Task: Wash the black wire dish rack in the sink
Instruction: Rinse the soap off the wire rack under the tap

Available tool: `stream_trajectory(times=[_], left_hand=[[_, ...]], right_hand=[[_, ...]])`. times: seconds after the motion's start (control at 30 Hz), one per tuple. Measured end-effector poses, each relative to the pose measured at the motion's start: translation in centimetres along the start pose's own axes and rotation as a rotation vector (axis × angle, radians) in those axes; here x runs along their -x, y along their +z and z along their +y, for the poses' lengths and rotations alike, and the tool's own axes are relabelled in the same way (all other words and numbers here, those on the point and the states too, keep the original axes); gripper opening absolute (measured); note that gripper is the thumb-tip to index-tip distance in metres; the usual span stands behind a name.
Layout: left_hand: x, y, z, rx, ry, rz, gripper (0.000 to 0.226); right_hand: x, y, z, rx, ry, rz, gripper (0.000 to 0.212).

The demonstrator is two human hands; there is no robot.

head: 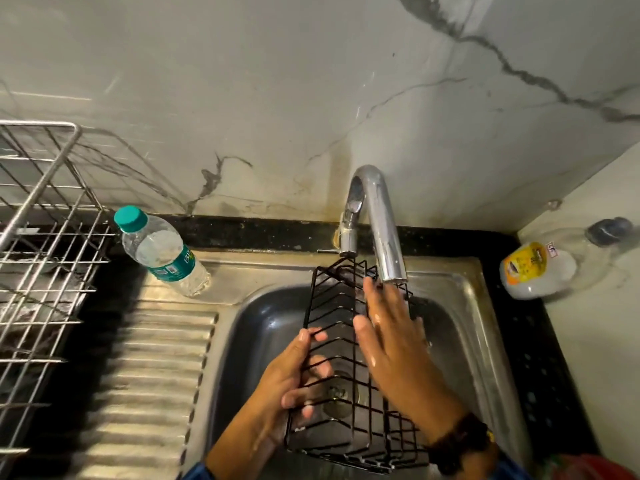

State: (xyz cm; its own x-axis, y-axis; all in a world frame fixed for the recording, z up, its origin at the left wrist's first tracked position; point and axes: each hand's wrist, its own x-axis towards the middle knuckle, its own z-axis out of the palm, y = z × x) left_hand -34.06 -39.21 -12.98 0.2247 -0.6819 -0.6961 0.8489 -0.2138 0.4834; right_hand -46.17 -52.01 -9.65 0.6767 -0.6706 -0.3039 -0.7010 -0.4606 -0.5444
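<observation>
The black wire dish rack point(334, 317) is held lengthwise over the steel sink point(464, 306), its far end under the chrome tap point(379, 220). My left hand point(294, 372) grips the rack's left side rail, fingers curled round the wires. My right hand point(391, 334) lies flat and wet on the rack's upper right side, fingers straight and pointing toward the tap's spout. I cannot tell whether water is running.
A plastic water bottle point(162, 252) with a teal cap stands on the sink's back left corner. The ribbed drainboard point(152, 375) lies left of the basin, with a silver wire rack point(41, 237) beyond it. A yellow-labelled container point(536, 268) sits on the counter at right.
</observation>
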Motion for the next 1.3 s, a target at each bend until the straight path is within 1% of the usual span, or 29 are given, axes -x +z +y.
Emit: stream_trajectory(times=[0.03,0.07,0.13,0.2,0.27,0.3,0.33,0.4,0.43,0.47,0.53,0.6,0.67,0.7,0.77,0.83,0.87,1.0,1.07,1.1,1.17,1.23,1.3], left_hand=[[-0.1,0.2,-0.1,0.03,-0.001,-0.013,0.045],[-0.1,0.4,-0.1,0.062,-0.006,-0.025,0.045],[-0.1,0.5,-0.2,0.133,0.002,-0.06,0.048],[0.0,0.4,-0.7,0.181,0.061,-0.076,0.051],[0.7,0.4,-1.3,0.179,0.122,-0.035,0.053],[1.2,0.5,-1.6,0.173,0.148,-0.02,0.05],[1.5,0.6,-1.8,0.174,0.174,-0.006,0.046],[2.3,1.1,-2.1,0.185,0.201,-0.002,0.041],[2.4,1.2,-2.1,0.192,0.205,-0.006,0.04],[2.5,1.2,-2.1,0.196,0.207,-0.006,0.04],[2.4,0.9,-2.4,0.204,0.208,0.022,0.042],[2.3,0.5,-3.0,0.156,0.243,0.076,0.044],[2.5,0.3,-3.2,0.13,0.269,0.105,0.042],[2.8,0.4,-2.9,0.172,0.254,0.09,0.042],[3.2,0.4,-2.2,0.285,0.216,0.044,0.039],[3.5,0.4,-1.9,0.326,0.182,0.009,0.035],[3.6,0.4,-2.0,0.349,0.16,-0.01,0.034],[4.1,1.0,-2.7,0.44,0.101,-0.088,0.034],[4.4,1.4,-2.7,0.325,0.111,-0.057,0.042],[4.5,1.6,-2.6,0.227,0.114,-0.036,0.049],[4.8,1.8,-2.4,0.03,0.111,-0.004,0.059],[5.1,1.9,-2.3,-0.066,0.116,-0.015,0.056],[5.1,1.8,-2.4,-0.077,0.118,-0.042,0.051]], right_hand=[[-0.2,-0.2,-0.3,0.02,0.025,0.036,0.067],[0.1,-0.2,-1.0,0.061,0.006,0.062,0.072],[1.7,0.1,-3.1,0.162,-0.124,0.049,0.079],[3.4,0.4,-4.4,0.206,-0.279,-0.004,0.075],[3.7,0.3,-3.7,0.172,-0.364,-0.019,0.069],[3.0,0.0,-2.7,0.132,-0.36,-0.002,0.068],[2.1,-0.5,-1.7,0.083,-0.309,0.004,0.067],[0.2,-1.1,0.3,-0.047,-0.135,-0.009,0.063],[-0.2,-1.3,0.6,-0.072,-0.072,0.0,0.063],[-0.2,-1.1,0.2,-0.024,-0.054,0.016,0.065],[1.3,-0.1,-2.3,0.136,-0.089,0.0,0.069],[4.0,0.8,-5.4,0.213,-0.228,-0.027,0.066],[5.5,0.9,-6.6,0.187,-0.349,-0.042,0.061],[4.9,0.8,-5.9,0.133,-0.354,-0.037,0.06],[2.7,0.0,-3.6,0.038,-0.277,-0.029,0.062],[0.4,-0.8,-1.4,-0.048,-0.113,-0.073,0.065],[-0.3,-1.0,-0.7,-0.105,-0.062,-0.082,0.065],[-0.9,-1.1,-1.2,-0.313,-0.083,-0.014,0.056],[-0.6,-0.9,-1.7,-0.405,-0.114,0.062,0.046],[-0.5,-0.7,-1.9,-0.391,-0.154,0.1,0.04],[-0.3,0.0,-2.0,-0.333,-0.22,0.114,0.034],[0.0,0.7,-2.0,-0.365,-0.216,0.087,0.033],[0.4,1.4,-1.8,-0.37,-0.221,0.137,0.036]])
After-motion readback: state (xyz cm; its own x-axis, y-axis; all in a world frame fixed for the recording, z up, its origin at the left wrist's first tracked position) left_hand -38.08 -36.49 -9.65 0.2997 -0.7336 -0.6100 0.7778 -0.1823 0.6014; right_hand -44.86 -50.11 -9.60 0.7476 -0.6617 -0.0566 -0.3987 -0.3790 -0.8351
